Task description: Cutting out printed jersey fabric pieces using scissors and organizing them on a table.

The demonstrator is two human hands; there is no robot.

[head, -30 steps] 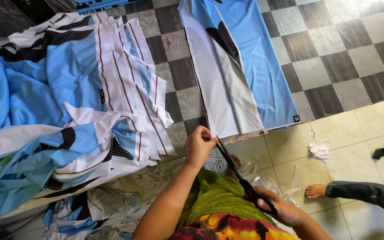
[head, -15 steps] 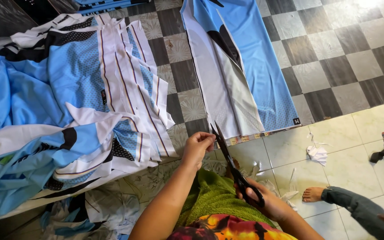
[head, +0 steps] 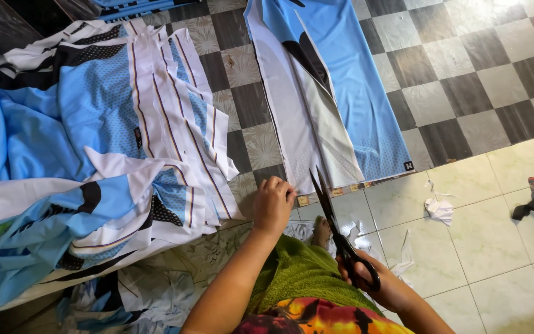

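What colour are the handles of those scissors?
Black. The scissors sit in the right hand, clearest in the head view.

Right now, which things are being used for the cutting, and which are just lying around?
In use:
left hand pinching the fabric's edge
right hand holding black scissors
blue-and-white printed fabric strip

Lying about:
heap of blue-and-white fabric pieces
white scrap
checkered floor mat
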